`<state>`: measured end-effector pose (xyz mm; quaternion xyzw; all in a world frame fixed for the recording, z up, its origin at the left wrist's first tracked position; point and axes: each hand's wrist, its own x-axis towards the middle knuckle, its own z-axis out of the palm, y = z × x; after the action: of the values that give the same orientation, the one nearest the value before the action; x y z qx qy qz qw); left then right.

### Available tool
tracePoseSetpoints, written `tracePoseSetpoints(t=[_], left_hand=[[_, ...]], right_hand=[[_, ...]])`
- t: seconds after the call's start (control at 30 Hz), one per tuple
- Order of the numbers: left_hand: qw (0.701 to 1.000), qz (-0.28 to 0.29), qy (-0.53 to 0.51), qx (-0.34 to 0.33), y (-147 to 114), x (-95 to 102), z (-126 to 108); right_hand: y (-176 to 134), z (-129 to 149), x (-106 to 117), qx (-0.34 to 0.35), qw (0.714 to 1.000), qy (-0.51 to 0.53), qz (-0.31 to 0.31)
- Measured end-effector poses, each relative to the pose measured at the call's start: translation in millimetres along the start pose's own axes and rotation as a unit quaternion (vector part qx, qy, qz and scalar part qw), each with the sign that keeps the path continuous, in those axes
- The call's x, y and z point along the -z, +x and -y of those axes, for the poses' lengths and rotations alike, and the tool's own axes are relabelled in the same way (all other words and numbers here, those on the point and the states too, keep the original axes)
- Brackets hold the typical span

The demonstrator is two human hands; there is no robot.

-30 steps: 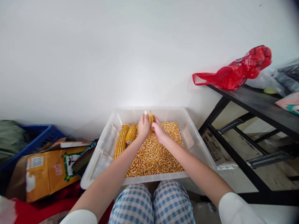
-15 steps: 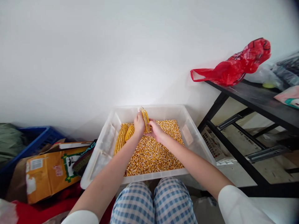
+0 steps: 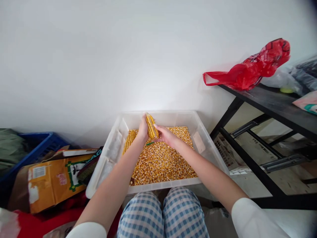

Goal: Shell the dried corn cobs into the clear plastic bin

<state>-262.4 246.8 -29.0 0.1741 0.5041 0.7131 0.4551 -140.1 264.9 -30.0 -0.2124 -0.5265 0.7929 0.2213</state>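
Observation:
An ear of corn [image 3: 151, 127] with yellow kernels stands tilted between my hands, above a bed of loose corn kernels [image 3: 163, 165]. My left hand [image 3: 143, 128] is closed round its left side and upper part. My right hand [image 3: 166, 136] meets it from the right, thumb pressed on the kernels and fingers curled below. A thin green strip [image 3: 150, 143] shows at the right fingertips; I cannot tell what it is or whether it is held. Another ear of corn [image 3: 129, 140] lies at the left of the kernels, partly hidden by my left forearm.
A translucent plastic bin [image 3: 158, 189] holds the corn, with my knees at its near edge. On the right stands a black-framed table [image 3: 269, 102] bearing a red plastic bag [image 3: 247, 74]. Cardboard packaging [image 3: 55, 181] and a blue crate [image 3: 41, 142] sit left; a white wall is behind.
The ear of corn has turned and shifted slightly left with my left hand, now showing a fuller kernel face. The green strip has come into view; a shorter ear beside my left wrist is now hidden.

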Motion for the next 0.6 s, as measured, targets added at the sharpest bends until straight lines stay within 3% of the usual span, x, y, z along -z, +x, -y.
tracePoseSetpoints(t=[0.1,0.27,0.47,0.6], left_hand=[[0.997,0.028,-0.028,0.071,-5,-0.6,-8],[0.998,-0.003,-0.055,0.022,-4,0.4,-7],[0.997,-0.018,-0.076,0.017,1,0.8,-2],[0.995,-0.023,-0.092,0.035,0,-0.2,-1]], right_hand=[[-4,0,-4,0.045,0.997,-0.067,0.008],[-4,-14,-8,0.086,0.982,-0.168,-0.02],[-8,-19,-6,0.195,0.891,-0.4,-0.088],[-9,-16,-5,0.18,0.847,-0.492,-0.092]])
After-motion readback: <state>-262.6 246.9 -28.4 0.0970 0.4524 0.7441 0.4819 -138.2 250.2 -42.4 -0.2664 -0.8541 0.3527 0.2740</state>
